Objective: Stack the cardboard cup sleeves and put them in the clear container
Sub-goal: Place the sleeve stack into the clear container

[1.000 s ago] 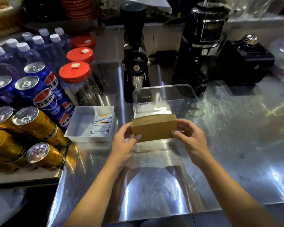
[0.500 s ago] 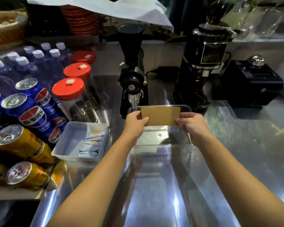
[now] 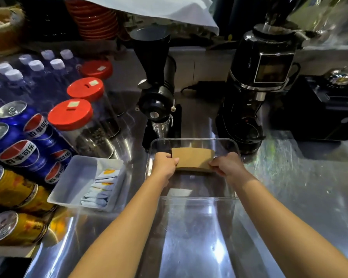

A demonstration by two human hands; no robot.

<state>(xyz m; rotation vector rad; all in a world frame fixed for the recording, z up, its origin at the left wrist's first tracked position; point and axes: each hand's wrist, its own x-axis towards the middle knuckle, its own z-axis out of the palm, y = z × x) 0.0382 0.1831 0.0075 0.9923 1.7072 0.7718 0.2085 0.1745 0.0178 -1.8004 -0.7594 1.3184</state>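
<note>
A flat stack of brown cardboard cup sleeves (image 3: 192, 158) is held inside the clear container (image 3: 193, 139), low in its far half. My left hand (image 3: 165, 165) grips the stack's left end and my right hand (image 3: 227, 165) grips its right end. Both hands reach over the container's near rim. Whether the stack rests on the container's floor cannot be told.
A white tray (image 3: 76, 177) of sachets sits left of the container. Soda cans (image 3: 18, 155), red-lidded jars (image 3: 70, 114) and water bottles fill the left side. Two black coffee grinders (image 3: 158, 97) (image 3: 257, 87) and a black box (image 3: 325, 109) stand behind on the steel counter (image 3: 299, 177).
Both hands carried the sleeve stack forward from in front of the container, over its rim, and lowered it inside. The camera view also shifted closer.
</note>
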